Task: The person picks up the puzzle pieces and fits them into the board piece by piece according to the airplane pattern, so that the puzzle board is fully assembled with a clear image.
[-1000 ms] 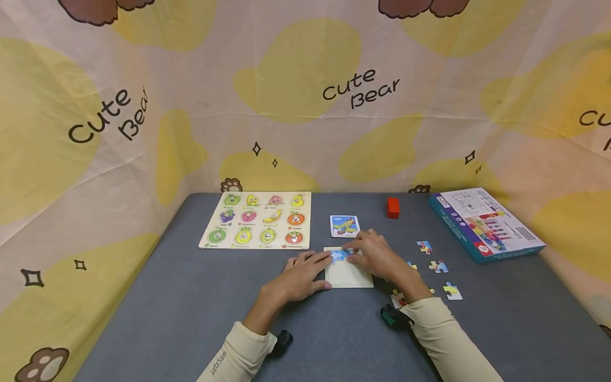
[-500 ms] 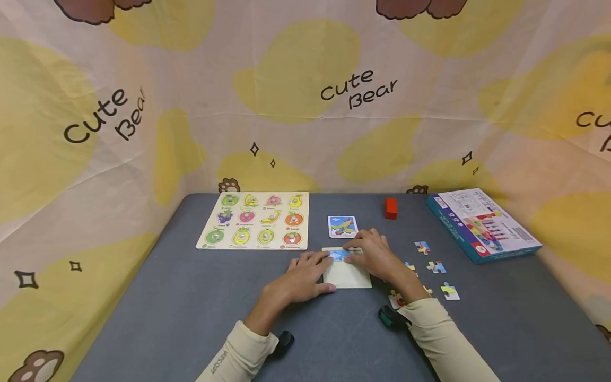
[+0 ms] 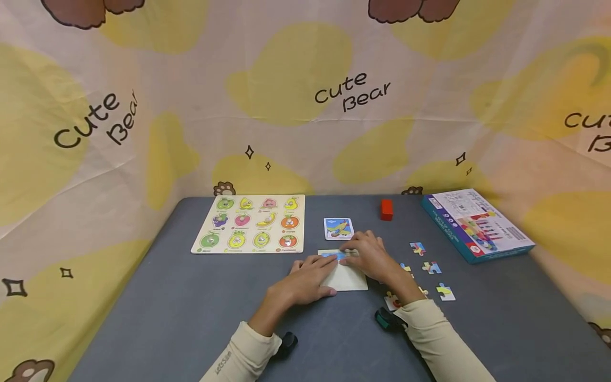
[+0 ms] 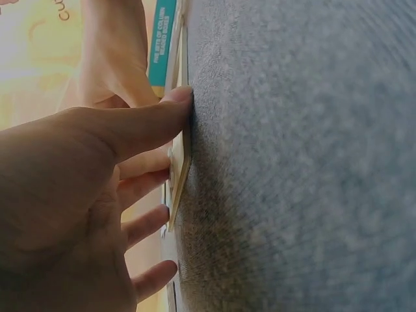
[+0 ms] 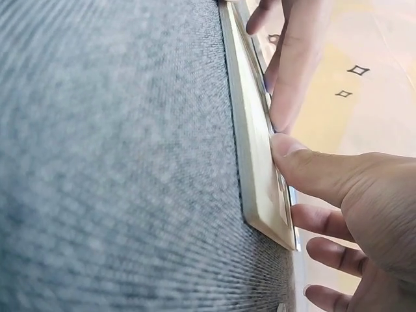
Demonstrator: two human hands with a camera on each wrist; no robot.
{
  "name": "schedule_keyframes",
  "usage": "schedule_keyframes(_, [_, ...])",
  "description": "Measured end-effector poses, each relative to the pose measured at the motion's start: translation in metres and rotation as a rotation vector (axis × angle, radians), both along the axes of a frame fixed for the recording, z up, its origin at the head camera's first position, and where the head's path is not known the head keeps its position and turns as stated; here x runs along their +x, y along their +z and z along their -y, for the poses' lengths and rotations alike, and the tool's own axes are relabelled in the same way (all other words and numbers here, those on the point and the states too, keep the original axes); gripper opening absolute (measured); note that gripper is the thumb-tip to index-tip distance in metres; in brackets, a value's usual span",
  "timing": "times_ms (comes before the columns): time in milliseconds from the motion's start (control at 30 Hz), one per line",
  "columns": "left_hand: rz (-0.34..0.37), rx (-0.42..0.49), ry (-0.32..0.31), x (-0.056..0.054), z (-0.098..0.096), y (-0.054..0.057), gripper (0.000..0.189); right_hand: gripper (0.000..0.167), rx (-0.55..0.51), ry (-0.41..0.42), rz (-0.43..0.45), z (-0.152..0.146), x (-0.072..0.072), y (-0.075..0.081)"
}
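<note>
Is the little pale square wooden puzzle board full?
No, partly filled: the pale wooden board shows a blue jigsaw section along its far side, its near part looks bare, and multicoloured jigsaw pieces lie outside.

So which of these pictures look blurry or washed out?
Head view: fairly even light, small print on the box unreadable; left wrist: backdrop washed out toward upper left, left hand dim; right wrist: weave of the table blurred, right hand clearer.
</note>
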State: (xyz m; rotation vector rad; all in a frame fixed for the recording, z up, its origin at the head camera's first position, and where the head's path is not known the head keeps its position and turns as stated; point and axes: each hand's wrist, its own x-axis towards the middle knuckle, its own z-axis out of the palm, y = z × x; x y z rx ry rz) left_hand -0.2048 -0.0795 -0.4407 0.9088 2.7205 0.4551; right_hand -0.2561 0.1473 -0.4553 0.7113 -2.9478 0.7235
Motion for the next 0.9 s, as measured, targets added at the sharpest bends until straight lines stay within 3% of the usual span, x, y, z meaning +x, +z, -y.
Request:
schedule_keyframes(367, [0.033,0.014,0.000,-0.001,0.002,0.001,0.075,0.032,-0.037,0.074,0.001,-0.015,0.000,0.006])
schedule_keyframes(900, [0.038,0.061,-0.021,-0.003,0.004,-0.002,0.074,0.036,-0.009,-0.006,0.032,-0.080,0.011,0.021])
